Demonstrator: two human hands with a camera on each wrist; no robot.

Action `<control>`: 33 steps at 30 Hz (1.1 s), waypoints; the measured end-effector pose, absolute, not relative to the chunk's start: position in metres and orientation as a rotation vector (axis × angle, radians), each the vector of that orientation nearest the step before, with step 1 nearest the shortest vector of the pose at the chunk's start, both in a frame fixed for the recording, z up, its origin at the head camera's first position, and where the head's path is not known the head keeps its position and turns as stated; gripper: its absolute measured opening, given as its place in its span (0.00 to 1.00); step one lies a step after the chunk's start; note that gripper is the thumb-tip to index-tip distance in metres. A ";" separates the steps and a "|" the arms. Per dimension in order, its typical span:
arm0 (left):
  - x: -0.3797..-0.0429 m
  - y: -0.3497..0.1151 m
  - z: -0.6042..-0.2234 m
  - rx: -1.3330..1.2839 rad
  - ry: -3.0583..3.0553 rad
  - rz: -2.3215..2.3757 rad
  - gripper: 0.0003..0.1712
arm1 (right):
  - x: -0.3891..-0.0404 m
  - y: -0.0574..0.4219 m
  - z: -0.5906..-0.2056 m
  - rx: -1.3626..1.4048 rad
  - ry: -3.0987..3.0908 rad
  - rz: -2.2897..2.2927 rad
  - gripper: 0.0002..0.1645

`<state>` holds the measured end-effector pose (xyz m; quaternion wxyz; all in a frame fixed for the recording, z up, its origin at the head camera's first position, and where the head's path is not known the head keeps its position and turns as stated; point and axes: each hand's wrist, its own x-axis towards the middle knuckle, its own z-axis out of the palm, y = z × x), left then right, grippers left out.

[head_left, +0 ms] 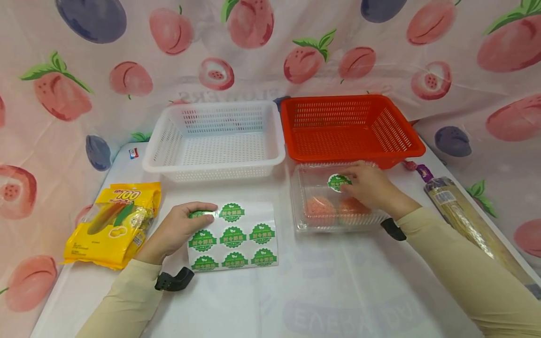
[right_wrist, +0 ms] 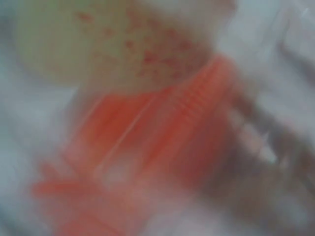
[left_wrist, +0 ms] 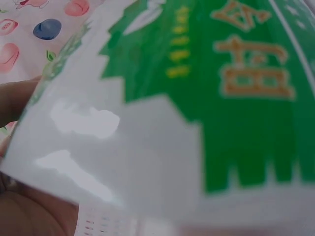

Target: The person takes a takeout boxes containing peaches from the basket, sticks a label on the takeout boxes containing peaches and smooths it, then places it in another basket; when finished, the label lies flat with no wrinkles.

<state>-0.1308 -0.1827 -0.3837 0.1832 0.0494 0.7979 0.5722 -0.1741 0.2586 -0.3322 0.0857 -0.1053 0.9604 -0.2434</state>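
Note:
My left hand (head_left: 179, 228) pinches the upper left corner of a sheet of stickers (head_left: 253, 249), with the thumb lying on top. Round green labels with lettering cover the sheet, apart from a bare patch at its upper right; they loom close in the left wrist view. Over the lid of a clear plastic box (head_left: 305, 188), my right hand (head_left: 372, 186) pinches one round green sticker (head_left: 336, 183) by its right side, thumb and finger at its edge. Two orange-pink round fruits (head_left: 320, 206) show through the box. The right wrist view is blurred.
Behind stand a white basket (head_left: 215, 166) and a red basket (head_left: 355, 157), side by side. A yellow snack bag (head_left: 97, 246) lies at the left. On the right are a long clear-wrapped pack (head_left: 477, 225) and a purple-wrapped piece (head_left: 424, 173). A small packet (head_left: 133, 153) lies back left.

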 end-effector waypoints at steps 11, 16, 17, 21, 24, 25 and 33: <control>-0.131 -0.182 -0.385 0.131 2.221 1.645 0.23 | -0.177 0.259 -0.335 -0.330 2.800 -0.874 0.21; -0.131 -0.182 -0.384 0.131 2.225 1.635 0.23 | -0.178 0.258 -0.336 -0.346 2.764 -0.918 0.21; -0.131 -0.181 -0.384 0.133 2.224 1.634 0.23 | -0.178 0.258 -0.336 -0.352 2.759 -0.931 0.21; -0.131 -0.180 -0.383 0.143 2.233 1.623 0.22 | -0.178 0.257 -0.338 -0.407 2.737 -0.954 0.21; -0.131 -0.180 -0.382 0.145 2.238 1.619 0.22 | -0.177 0.256 -0.338 -0.431 2.687 -0.968 0.24; -0.132 -0.179 -0.382 0.145 2.239 1.617 0.22 | -0.177 0.256 -0.338 -0.432 2.665 -0.979 0.25; -0.131 -0.180 -0.383 0.131 2.219 1.635 0.22 | -0.175 0.256 -0.337 -0.465 2.579 -1.036 0.26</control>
